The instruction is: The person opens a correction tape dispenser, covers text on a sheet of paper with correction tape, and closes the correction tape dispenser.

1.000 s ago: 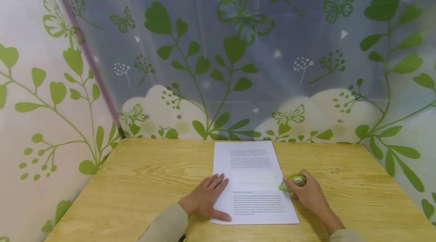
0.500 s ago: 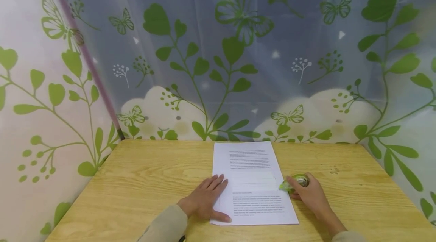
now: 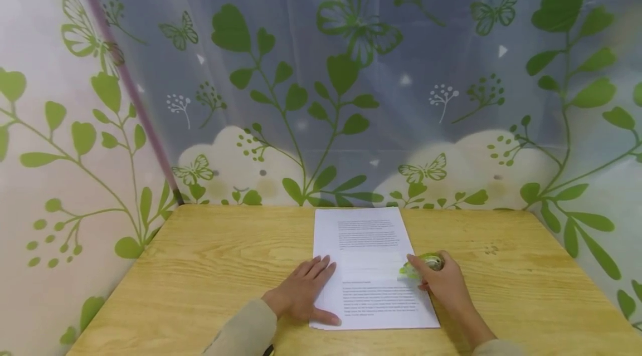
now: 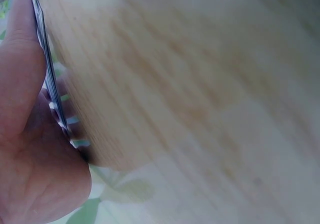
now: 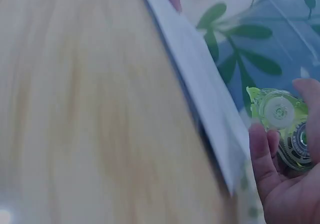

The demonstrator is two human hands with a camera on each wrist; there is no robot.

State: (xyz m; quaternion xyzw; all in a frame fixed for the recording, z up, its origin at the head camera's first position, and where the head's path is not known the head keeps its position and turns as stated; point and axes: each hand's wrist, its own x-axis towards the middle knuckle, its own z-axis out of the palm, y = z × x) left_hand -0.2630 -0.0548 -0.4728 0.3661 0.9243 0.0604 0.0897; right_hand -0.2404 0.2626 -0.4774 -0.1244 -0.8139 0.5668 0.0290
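Note:
A stack of printed sheets (image 3: 368, 303) lies on the wooden table, with a whited-out band between two text blocks. My left hand (image 3: 303, 292) rests flat on its left margin, fingers spread and thumb along the lower edge. In the left wrist view, the left hand (image 4: 35, 149) lies against the edge of the stack. My right hand (image 3: 446, 283) grips a green see-through correction tape dispenser (image 3: 431, 261), its tip over the right end of the blank band. In the right wrist view, reels show inside the correction tape dispenser (image 5: 282, 119), between thumb and fingers.
The wooden table (image 3: 225, 255) runs back to a curtain (image 3: 301, 94) printed with leaves, butterflies and clouds. A slanted pole (image 3: 135, 88) stands at the left corner. Small marks (image 3: 491, 250) show on the tabletop at right.
The right hand first shifted slightly right with the correction tape dispenser, then moved left, bringing its tip further over the page. My left hand and the sheets stay in place.

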